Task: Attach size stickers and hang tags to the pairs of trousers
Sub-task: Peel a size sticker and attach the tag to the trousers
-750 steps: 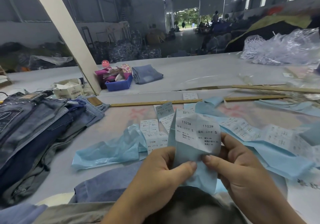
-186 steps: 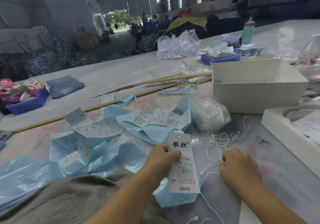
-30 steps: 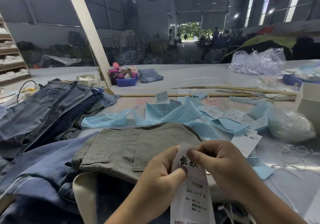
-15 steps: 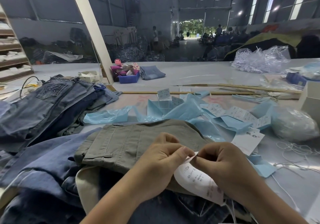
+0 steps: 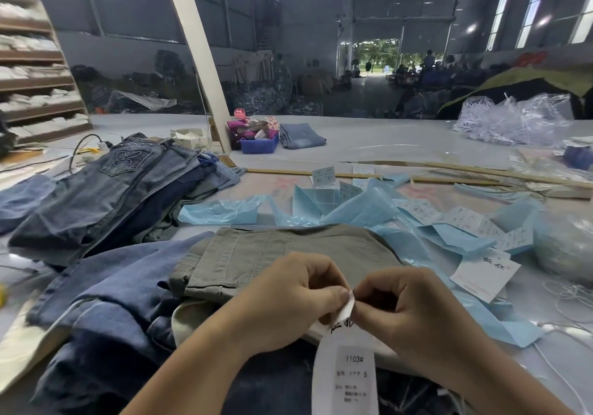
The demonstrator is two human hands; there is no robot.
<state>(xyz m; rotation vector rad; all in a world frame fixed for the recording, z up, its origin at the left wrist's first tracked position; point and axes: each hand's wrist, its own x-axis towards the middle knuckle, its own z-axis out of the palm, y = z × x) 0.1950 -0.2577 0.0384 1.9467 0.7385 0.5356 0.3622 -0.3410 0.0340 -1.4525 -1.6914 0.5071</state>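
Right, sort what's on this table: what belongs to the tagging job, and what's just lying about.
In the job:
- white paper hang tag, pinched at its top by left hand and right hand
- folded olive-green trousers
- spare white hang tag

Lying about:
- blue plastic tray
- crumpled clear plastic heap

White hang tag printed "1103# S" hangs upright over folded olive trousers

"1103#" and "S" on hang tag

The hang tag runs off the bottom edge — its small print blurs; fingertips cover its top corner.
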